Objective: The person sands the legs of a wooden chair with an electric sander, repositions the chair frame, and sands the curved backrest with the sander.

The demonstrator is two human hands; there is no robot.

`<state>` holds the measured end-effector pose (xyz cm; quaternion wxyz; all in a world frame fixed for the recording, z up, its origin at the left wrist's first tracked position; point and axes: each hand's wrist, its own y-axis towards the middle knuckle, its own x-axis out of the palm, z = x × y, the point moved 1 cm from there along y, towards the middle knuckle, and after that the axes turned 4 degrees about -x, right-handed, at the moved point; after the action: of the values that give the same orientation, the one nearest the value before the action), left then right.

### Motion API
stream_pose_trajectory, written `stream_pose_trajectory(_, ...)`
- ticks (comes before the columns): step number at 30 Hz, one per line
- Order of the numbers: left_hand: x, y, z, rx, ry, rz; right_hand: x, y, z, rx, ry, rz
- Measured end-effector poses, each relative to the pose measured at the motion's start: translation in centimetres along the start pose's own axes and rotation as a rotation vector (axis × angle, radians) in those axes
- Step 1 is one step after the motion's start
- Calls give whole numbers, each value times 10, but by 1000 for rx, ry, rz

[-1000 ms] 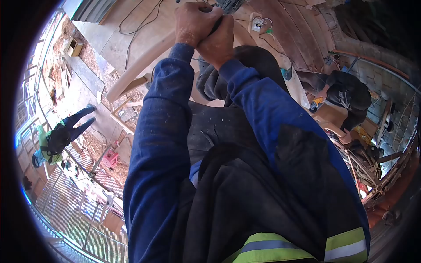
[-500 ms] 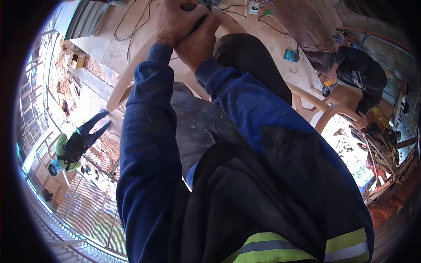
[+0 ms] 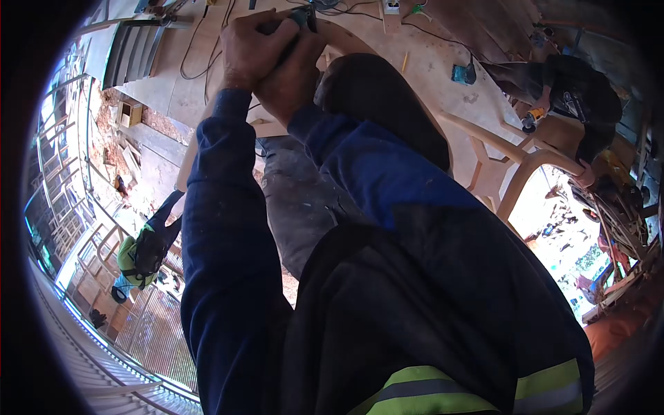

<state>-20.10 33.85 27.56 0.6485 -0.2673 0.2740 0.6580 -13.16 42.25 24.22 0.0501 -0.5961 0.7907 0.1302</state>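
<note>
At the top of the head view, my left hand (image 3: 254, 50) and my right hand (image 3: 292, 77) are closed together around a dark hand-held tool (image 3: 302, 15), most of which they hide. The hands are pressed against each other, the left one slightly higher. Beneath and beside them runs a curved, pale wooden piece (image 3: 344, 38), partly covered by my hands, sleeves and dark-clad knee (image 3: 377, 104). Whether the tool touches the wood cannot be made out.
At the right a co-worker (image 3: 577, 104) holds a yellow power tool (image 3: 534, 117) by a curved wooden frame (image 3: 526, 162). Another person (image 3: 145, 256) stands at the left. A teal tool (image 3: 463, 74), black cables (image 3: 443, 39) and a small wooden box (image 3: 129, 113) lie around.
Both hands have shifted left in the view, still closed on the tool. The surroundings have shifted as the camera turned, and more of the wooden frame at the right now shows.
</note>
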Motion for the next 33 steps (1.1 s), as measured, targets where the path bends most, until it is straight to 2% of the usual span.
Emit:
stream_pose_trajectory(1, -1, 3, -1, 14, 19, -12, 5, 1, 3, -14, 1, 42)
stream_pose_trajectory(7, -38, -10, -25, -266, 82, 177, 29, 6, -6, -92, 7, -307)
stream_pose_trajectory(8, -40, -10, -28, -243, 66, 188, 31, 6, -6, -163, -20, -274)
stream_pose_trajectory(11, -27, 8, -26, -133, 17, 68, 29, 10, -8, -32, -8, -132)
stream_pose_trajectory(12, -23, 14, -12, -54, 91, 24, 24, 12, -7, -31, -32, -67)
stream_pose_trajectory(15, -11, 22, 7, 7, 87, -5, 23, 18, 1, -7, 13, 105)
stream_pose_trajectory(16, -24, 27, -1, 7, 83, -17, 36, 18, -4, -12, -10, 40)
stream_pose_trajectory(19, -38, 14, -28, -193, 46, 59, 41, 15, -5, -31, -65, -145)
stream_pose_trajectory(22, -63, 3, -59, -312, 46, 252, 56, 22, -14, -305, -44, -344)
stream_pose_trajectory(23, -71, 3, -72, -278, 60, 237, 64, 21, -19, -385, -62, -387)
stream_pose_trajectory(24, -73, 7, -68, -242, 71, 219, 63, 22, -23, -250, -62, -457)
stream_pose_trajectory(25, -72, 10, -62, -207, 77, 201, 60, 22, -19, -226, -67, -387)
stream_pose_trajectory(26, -63, 14, -55, -254, 74, 190, 56, 22, -13, -204, -77, -320)
stream_pose_trajectory(30, -32, 31, -21, -142, 147, 61, 23, 32, -16, -18, -54, -173)
stream_pose_trajectory(32, -27, 39, -7, -52, 202, 13, 25, 38, -12, -27, -27, -132)
stream_pose_trajectory(33, -30, 39, -11, -90, 182, 28, 27, 38, -10, -28, -14, -113)
